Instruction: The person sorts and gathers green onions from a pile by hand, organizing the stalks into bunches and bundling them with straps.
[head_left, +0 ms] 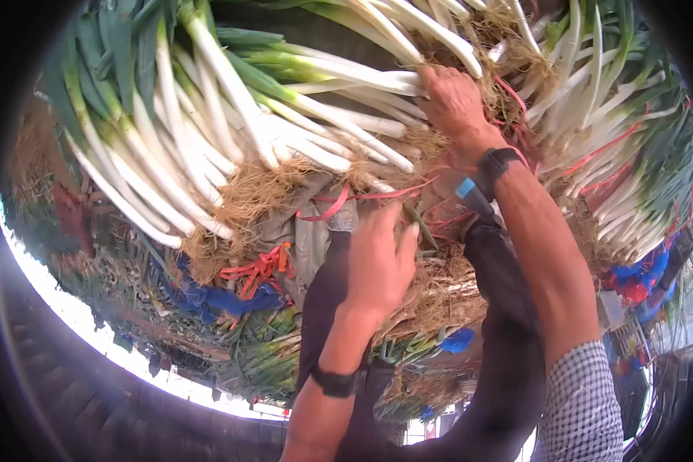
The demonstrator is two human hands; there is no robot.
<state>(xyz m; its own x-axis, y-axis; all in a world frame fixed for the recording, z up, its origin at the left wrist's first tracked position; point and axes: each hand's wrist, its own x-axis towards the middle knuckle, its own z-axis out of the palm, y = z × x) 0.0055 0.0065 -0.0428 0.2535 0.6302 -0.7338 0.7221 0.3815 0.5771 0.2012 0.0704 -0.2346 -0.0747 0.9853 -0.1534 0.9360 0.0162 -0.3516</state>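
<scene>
My right hand (456, 104) is closed around the root end of a white leek stalk (354, 73), among other leeks lying side by side. Lower down, my left hand (379, 258) is partly blurred, its fingers stretched out and apart, near a thin green leaf piece (420, 225) and a red strip (335, 204). Bundles of leeks (227, 92) with green tops and brown roots (262, 189) fill the upper left. No item shows clearly in my left hand.
More leeks (624, 154) tied with red strips lie at the right. Red ties (258, 269) and blue material (231, 300) lie at the lower left. My dark-clothed legs (508, 300) are below, with roots and plant scraps (446, 304) between them.
</scene>
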